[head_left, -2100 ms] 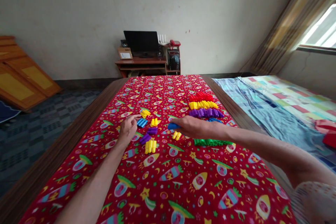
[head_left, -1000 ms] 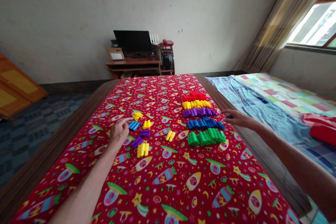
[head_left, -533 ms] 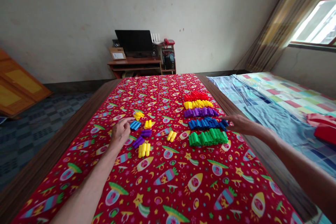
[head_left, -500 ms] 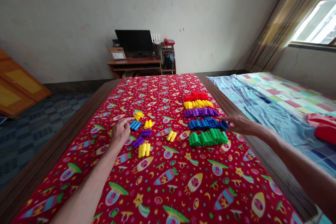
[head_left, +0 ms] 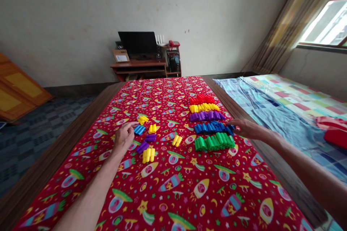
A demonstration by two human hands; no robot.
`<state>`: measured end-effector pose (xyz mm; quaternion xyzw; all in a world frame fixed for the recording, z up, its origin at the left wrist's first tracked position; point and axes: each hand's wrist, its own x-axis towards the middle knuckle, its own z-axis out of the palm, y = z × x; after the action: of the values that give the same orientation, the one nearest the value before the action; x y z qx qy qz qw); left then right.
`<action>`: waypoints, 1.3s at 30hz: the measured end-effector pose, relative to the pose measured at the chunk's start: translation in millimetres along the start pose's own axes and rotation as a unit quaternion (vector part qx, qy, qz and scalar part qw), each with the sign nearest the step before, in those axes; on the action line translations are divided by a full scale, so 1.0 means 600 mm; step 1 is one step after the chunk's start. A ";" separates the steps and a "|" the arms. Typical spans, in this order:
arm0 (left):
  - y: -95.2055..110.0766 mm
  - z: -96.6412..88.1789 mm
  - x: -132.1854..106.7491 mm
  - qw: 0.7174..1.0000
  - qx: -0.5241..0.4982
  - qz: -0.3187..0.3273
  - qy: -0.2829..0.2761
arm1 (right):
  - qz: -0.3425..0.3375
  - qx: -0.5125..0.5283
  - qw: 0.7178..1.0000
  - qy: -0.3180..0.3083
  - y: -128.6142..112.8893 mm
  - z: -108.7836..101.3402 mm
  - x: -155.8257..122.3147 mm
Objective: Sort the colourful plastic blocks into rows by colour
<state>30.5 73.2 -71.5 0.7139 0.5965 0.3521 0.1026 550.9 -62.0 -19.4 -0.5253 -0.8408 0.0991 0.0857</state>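
Note:
Five rows of plastic blocks lie on the red rocket-print cloth [head_left: 173, 187]: red [head_left: 202, 99], yellow [head_left: 204, 107], purple [head_left: 206, 116], blue [head_left: 211, 127] and green [head_left: 214, 142]. My right hand [head_left: 245, 128] is at the right end of the blue row, its fingertips pinched on the end blue block [head_left: 230, 129]. My left hand [head_left: 123, 139] rests on the cloth with loosely bent fingers and holds nothing. Its fingertips are next to a loose blue block [head_left: 139, 129]. Loose yellow blocks [head_left: 148, 154] and purple blocks [head_left: 150, 137] lie just right of it.
Another loose yellow pair [head_left: 176, 140] lies between the loose group and the rows. The wooden table edge [head_left: 244, 115] runs along the right, with a bed and patterned sheets [head_left: 284, 104] beyond. A desk with a monitor [head_left: 141, 56] stands at the far wall.
My right hand carried a blue block from the middle of the table to the right end of the blue row and brought it against the row. My left hand has stayed put.

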 end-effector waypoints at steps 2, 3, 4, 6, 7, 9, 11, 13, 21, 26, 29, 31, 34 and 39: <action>0.000 0.000 0.000 1.000 -0.001 0.001 -0.001 | 0.001 -0.001 1.000 -0.013 -0.001 -0.002 -0.005; 0.000 -0.001 0.001 1.000 0.000 0.000 -0.002 | 0.003 -0.004 1.000 -0.019 0.000 -0.001 -0.008; 0.000 0.000 0.001 1.000 0.000 -0.002 -0.002 | 0.006 -0.009 1.000 -0.021 0.000 0.001 -0.010; 0.000 0.000 0.001 1.000 -0.001 -0.002 0.000 | 0.012 -0.025 1.000 -0.013 0.002 0.007 -0.013; 0.000 0.000 0.001 1.000 -0.002 -0.001 0.003 | 0.014 -0.033 0.999 -0.006 0.004 0.010 -0.014; 0.000 0.001 0.001 1.000 -0.004 0.000 0.005 | 0.012 -0.040 0.999 0.007 0.008 0.015 -0.013; 0.000 0.001 0.000 1.000 -0.005 0.000 0.006 | 0.007 -0.039 0.999 0.014 0.012 0.018 -0.010; 0.000 0.000 0.000 1.000 -0.005 0.001 0.002 | 0.006 -0.041 0.999 0.012 0.016 0.017 -0.005; 0.000 -0.001 -0.001 1.000 -0.003 0.009 0.001 | -0.004 -0.056 0.998 0.021 0.016 0.014 0.011; 0.002 -0.002 -0.001 1.000 0.000 0.008 0.001 | 0.021 -0.083 0.996 0.030 0.015 -0.001 0.001; 0.003 -0.001 0.000 1.000 -0.003 0.006 -0.001 | 0.068 -0.111 0.991 0.032 -0.002 -0.018 0.015; 0.004 -0.001 -0.001 1.000 -0.009 0.008 0.001 | 0.118 -0.138 0.983 0.027 -0.025 -0.027 0.036; 0.006 -0.002 -0.002 1.000 -0.014 0.002 0.004 | 0.167 -0.171 0.971 0.013 -0.059 -0.031 0.074; 0.013 -0.006 -0.005 1.000 -0.017 -0.005 0.000 | 0.189 -0.175 0.966 -0.029 -0.083 -0.023 0.113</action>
<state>34.4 67.1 -65.4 0.7093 0.5940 0.3613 0.1163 481.7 -21.3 9.6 -0.6786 -0.7324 -0.0200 -0.0520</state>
